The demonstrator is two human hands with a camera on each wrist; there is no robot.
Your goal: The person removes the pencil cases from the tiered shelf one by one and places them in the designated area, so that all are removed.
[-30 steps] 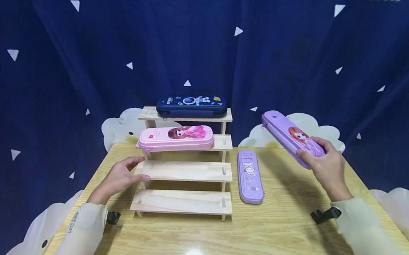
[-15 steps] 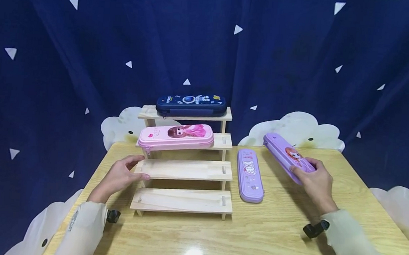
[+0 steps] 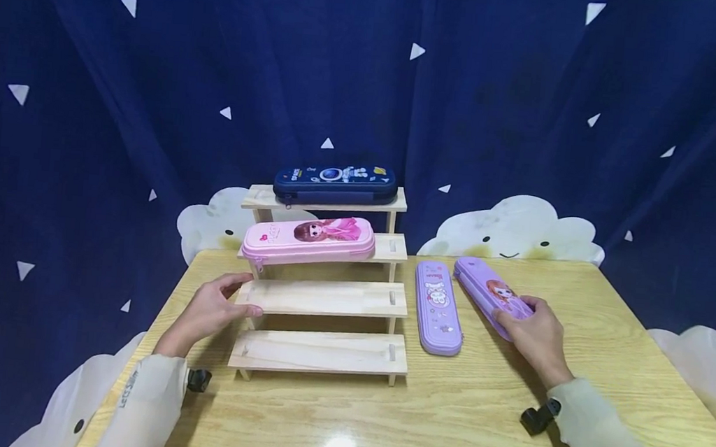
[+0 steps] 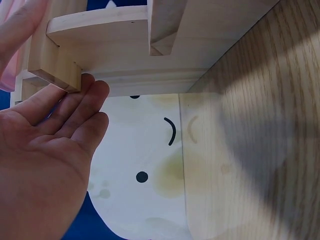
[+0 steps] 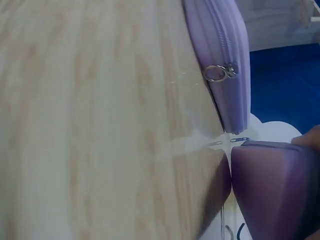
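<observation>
My left hand [image 3: 215, 310] grips the left end of a wooden tiered display rack [image 3: 327, 298], thumb on the second step from the front. In the left wrist view, its fingers [image 4: 95, 100] bend around the rack's wooden side [image 4: 55, 60]. On the right, my right hand [image 3: 538, 339] holds a purple pencil case [image 3: 479, 282] with a red-haired girl on it, low over the table and slightly slanted. Whether it touches the tabletop, I cannot tell. Beside it lies a lilac pencil case [image 3: 439, 310] with a bunny print, its zipper pull [image 5: 217, 73] showing in the right wrist view.
A navy space-print pencil case [image 3: 336, 183] sits on the rack's top step. One step down, a pink pencil case [image 3: 309, 241] with a girl print lies slightly askew. Behind the wooden table [image 3: 344, 405] hangs a dark blue curtain [image 3: 369, 77] with white clouds.
My right hand has brought the purple pencil case down and leftward, close to the table beside the lilac one. My left hand has stayed on the rack.
</observation>
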